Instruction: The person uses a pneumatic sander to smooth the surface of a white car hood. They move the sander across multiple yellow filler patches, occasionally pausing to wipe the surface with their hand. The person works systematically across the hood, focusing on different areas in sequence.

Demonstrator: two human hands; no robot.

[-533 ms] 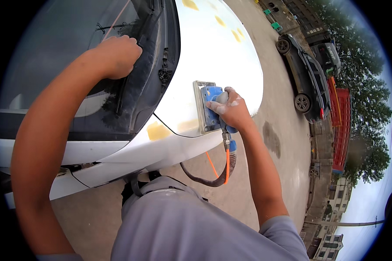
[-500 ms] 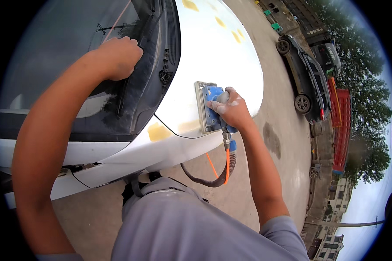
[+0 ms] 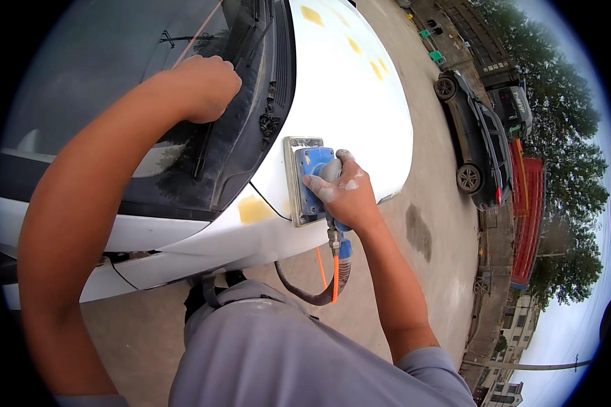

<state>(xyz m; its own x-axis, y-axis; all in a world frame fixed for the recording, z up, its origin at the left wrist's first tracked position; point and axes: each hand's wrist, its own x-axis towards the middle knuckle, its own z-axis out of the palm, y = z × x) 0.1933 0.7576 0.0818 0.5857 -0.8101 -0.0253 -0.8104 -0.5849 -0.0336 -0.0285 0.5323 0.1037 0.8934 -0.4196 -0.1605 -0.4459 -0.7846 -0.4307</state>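
My right hand (image 3: 349, 197) grips a blue air sander (image 3: 310, 182) with a long rectangular pad. The pad lies on the white car hood (image 3: 349, 102), at the rear corner near the windshield. White dust coats my thumb and fingers. From the sander's handle hang a ribbed dark hose (image 3: 343, 271) and a thin orange air line (image 3: 335, 278). My left hand (image 3: 210, 88) is closed in a fist over the base of the windshield (image 3: 115, 88), beside the wiper. Its fingertips are turned away, so anything inside it is hidden.
Yellowish filler patches (image 3: 254, 209) mark the fender and the hood's far part. Concrete ground (image 3: 400, 285) lies beyond the car. A dark parked car (image 3: 478, 139), a red truck bed (image 3: 528, 224) and green stools (image 3: 436, 56) stand off to the right.
The sander has slid across the hood toward the windshield and the near fender, with my right hand on it. My left hand stays closed over the windshield base. The view has shifted slightly.
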